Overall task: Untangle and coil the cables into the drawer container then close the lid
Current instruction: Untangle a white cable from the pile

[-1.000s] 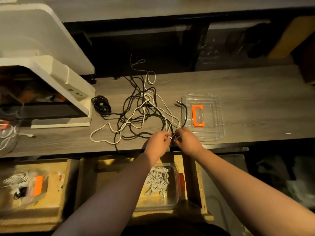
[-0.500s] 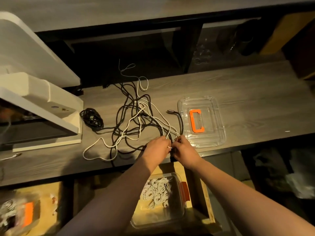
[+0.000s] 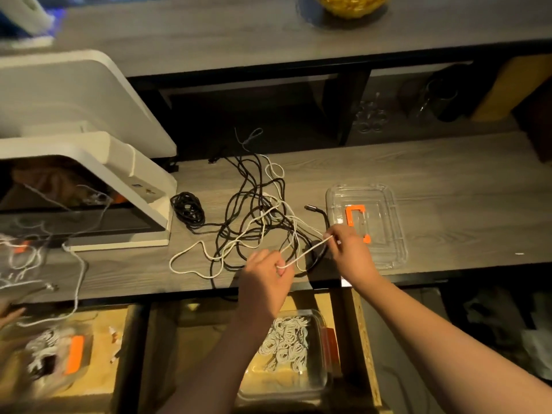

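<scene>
Head view, both hands (image 3: 307, 264) pinching taut braided white cable (image 3: 303, 254)

A grey wood-grain tabletop (image 3: 418, 186) carries a tangle of thin black cables (image 3: 248, 216) crossed by a thin white cable (image 3: 191, 249), beside a tight black cable coil (image 3: 188, 208). The clear plastic lid (image 3: 391, 222) bears an orange rectangular latch (image 3: 354, 215). Below, a clear plastic container (image 3: 316, 377) with pale grey-white coiled cables (image 3: 285, 343) sits in a yellowish wooden drawer (image 3: 363, 339).
</scene>
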`<action>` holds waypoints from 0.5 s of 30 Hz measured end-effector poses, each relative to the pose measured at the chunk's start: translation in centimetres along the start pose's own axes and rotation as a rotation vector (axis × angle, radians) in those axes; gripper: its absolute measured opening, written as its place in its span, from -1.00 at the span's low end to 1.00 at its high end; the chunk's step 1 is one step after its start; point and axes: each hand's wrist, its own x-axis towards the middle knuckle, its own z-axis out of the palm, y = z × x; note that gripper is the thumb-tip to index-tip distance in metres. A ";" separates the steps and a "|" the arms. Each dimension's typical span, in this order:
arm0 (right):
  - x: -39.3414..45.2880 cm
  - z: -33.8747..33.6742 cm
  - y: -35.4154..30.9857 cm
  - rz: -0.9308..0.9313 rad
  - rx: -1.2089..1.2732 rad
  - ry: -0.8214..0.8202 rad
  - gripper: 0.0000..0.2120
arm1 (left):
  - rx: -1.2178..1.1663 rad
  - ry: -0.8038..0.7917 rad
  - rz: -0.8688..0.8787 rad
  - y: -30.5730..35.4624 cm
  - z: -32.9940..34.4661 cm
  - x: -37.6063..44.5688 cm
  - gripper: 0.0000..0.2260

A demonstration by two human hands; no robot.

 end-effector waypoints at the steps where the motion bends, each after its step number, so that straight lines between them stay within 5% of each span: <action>1: 0.0 -0.5 -0.4 0.028 0.072 0.028 -0.93 | 0.018 0.062 0.014 0.2 -0.6 -0.4 -0.83; 5: -0.4 -2.8 -2.6 0.107 0.364 0.121 -0.91 | -0.011 0.147 0.013 -0.1 -2.8 -1.7 -0.85; 9: -1.2 -4.8 -4.7 0.116 0.533 0.132 -0.75 | -0.419 0.123 -0.529 2.7 -5.8 -1.8 -0.73; 15: -2.2 -7.5 -7.4 0.224 0.867 0.139 -0.75 | -0.616 0.293 -0.683 4.8 -7.9 -1.5 -0.77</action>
